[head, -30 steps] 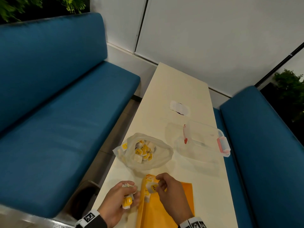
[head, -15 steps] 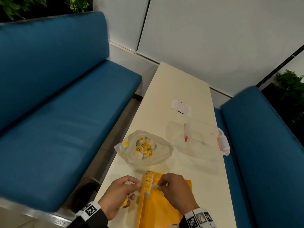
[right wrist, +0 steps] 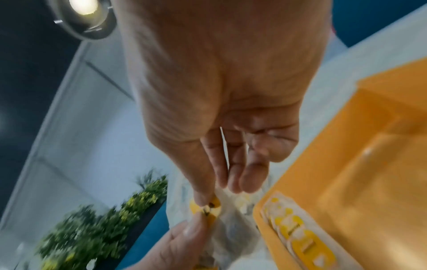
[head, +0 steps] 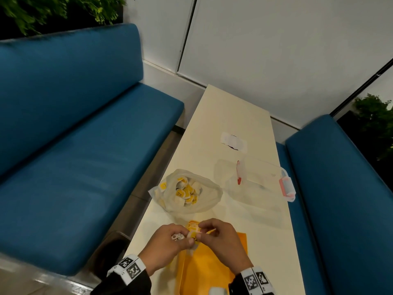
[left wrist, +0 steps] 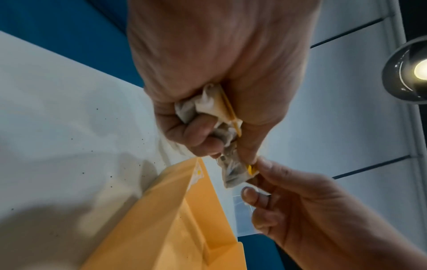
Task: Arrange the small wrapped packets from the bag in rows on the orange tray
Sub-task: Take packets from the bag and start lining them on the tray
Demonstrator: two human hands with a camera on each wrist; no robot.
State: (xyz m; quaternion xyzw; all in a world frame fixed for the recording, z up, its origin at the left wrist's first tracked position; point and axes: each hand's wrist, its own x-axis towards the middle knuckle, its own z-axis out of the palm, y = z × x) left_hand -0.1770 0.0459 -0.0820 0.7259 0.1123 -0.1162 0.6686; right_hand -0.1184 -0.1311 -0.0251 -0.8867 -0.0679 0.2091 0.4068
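Near the table's front edge lies the orange tray (head: 212, 273), with a short row of yellow-and-white packets (right wrist: 295, 230) standing along its far left rim. Just above that corner, my left hand (head: 180, 239) grips a bunch of wrapped packets (left wrist: 208, 107) in its curled fingers. My right hand (head: 200, 233) meets it and pinches one yellow packet (right wrist: 208, 208) between thumb and forefinger, at the left hand's fingertips. The translucent bag (head: 187, 192) lies open beyond the tray with several packets inside.
A clear plastic container (head: 261, 179) with pink clips stands at the right of the table, by its edge. Farther back lies a white scrap of paper (head: 234, 142). Blue benches (head: 85, 156) flank the narrow table on both sides.
My right hand has left the row on the tray and moved left to the left hand, where it now pinches a packet. The left hand has risen slightly toward it.
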